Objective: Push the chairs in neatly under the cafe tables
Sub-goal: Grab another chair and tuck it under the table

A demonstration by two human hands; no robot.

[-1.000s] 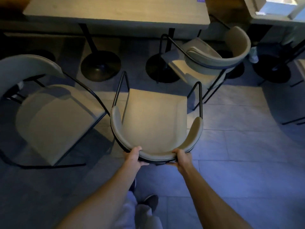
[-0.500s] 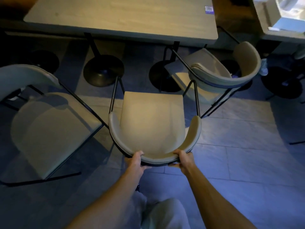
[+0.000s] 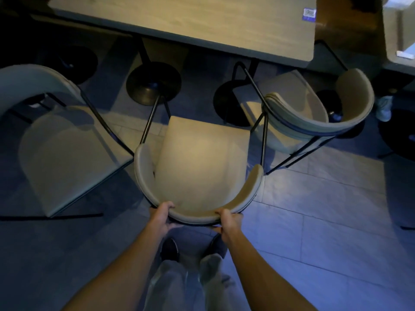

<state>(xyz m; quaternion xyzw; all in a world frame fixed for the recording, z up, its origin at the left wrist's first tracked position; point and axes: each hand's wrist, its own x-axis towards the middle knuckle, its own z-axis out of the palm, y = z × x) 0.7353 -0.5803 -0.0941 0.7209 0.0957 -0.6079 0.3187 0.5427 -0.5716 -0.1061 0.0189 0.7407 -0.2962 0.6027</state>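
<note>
Gripping the chair (image 3: 202, 158) by its back, left hand (image 3: 160, 217) and right hand (image 3: 229, 222) curl their fingers (image 3: 167, 205) over its rim. The chair stands just short of the tabletop (image 3: 202, 21) (seat outside its edge).

Arms outstretched, left hand (image 3: 160, 216) and right hand (image 3: 229, 222) grip the chair (image 3: 202, 158) (fingers curled round).

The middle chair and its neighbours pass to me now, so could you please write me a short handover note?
Left hand and right hand each grip the middle chair by its curved back.
Its seat faces the table but stands short of the edge.
Left chair stands angled, clear of the table; right chair sits askew by the table's right corner.
Done: no chair is tucked in.
Left: push the middle chair under, then square and push in the other two.
</note>
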